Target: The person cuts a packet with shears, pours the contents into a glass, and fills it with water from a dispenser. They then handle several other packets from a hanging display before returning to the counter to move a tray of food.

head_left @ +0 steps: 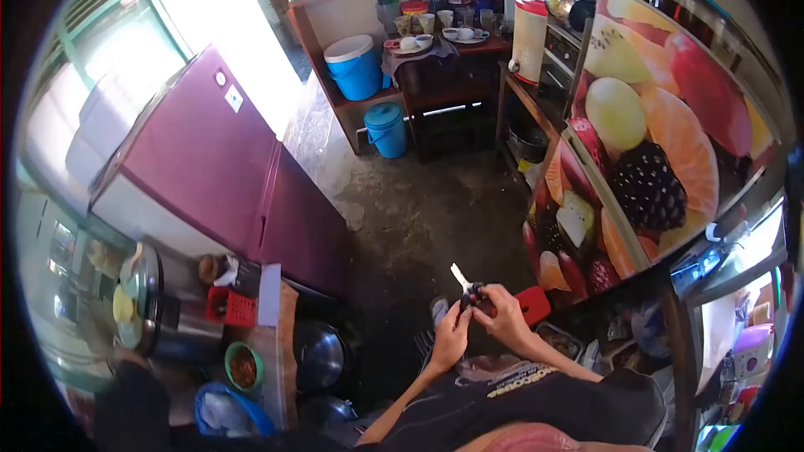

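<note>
Steel-bladed knife, small and stiff, sits near the middle, pinched between both hands: left hand pressed around its dark handle, right hand gripping beside it. Likely light; safest held by the handle, clear of the edge.

Both forearms reach up toward twelve o'clock, meeting in front of the chest. The left hand and right hand are curled, fingertips touching.
</note>
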Available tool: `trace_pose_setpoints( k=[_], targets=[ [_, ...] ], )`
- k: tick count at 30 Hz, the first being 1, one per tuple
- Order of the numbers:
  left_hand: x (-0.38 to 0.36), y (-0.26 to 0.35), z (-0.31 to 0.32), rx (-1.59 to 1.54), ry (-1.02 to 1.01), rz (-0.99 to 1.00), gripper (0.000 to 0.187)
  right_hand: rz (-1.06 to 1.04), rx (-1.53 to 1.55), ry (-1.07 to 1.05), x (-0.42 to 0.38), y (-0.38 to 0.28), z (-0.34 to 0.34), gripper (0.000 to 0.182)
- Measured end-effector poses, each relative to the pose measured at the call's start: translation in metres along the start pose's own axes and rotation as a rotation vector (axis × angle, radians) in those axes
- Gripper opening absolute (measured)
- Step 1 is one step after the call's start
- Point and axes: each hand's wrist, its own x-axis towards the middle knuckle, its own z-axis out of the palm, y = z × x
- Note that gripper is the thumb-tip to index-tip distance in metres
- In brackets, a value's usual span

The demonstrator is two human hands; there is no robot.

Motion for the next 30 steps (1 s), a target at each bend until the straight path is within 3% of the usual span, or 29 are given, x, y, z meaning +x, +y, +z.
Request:
trace_pose_setpoints(
  k=[2,3,7,9,14,17,19,22,24,26,30],
  targets=[
    [0.019,0.021,-0.011,0.083,-0.047,0.038,0.028,-0.099,-0.074,0.091,0.019,-0.001,0.005,0.031],
    [0.106,0.026,-0.028,0.045,-0.064,0.037,0.028,-0.081,-0.121,0.083,0.104,0.015,0.007,0.031],
    [0.231,0.064,-0.059,0.158,-0.129,0.091,0.028,-0.136,-0.134,0.165,0.225,0.015,0.009,0.030],
    [0.278,0.084,-0.061,0.210,-0.216,0.036,0.028,-0.101,-0.155,0.198,0.266,0.022,0.000,0.029],
    [0.406,0.064,-0.061,0.048,-0.477,0.097,0.045,0.067,0.006,0.309,0.363,0.054,-0.027,0.025],
    [0.497,0.077,-0.066,0.232,-0.445,0.175,0.046,0.199,0.087,0.411,0.425,0.099,-0.046,0.023],
    [0.569,0.099,-0.070,0.223,-0.416,0.190,0.045,0.180,0.229,0.446,0.473,0.124,-0.065,0.020],
    [0.685,0.147,-0.076,0.158,-0.354,0.205,0.039,0.090,0.329,0.454,0.565,0.141,-0.112,0.015],
    [0.752,0.194,-0.075,0.224,-0.317,0.373,0.034,-0.033,0.410,0.470,0.627,0.134,-0.143,0.015],
    [0.809,0.246,-0.070,0.137,-0.290,0.396,0.030,-0.170,0.465,0.481,0.701,0.120,-0.178,0.014],
    [0.911,0.331,-0.056,0.110,-0.229,0.627,0.026,-0.429,0.460,0.514,0.832,0.091,-0.239,0.013]
  ],
)
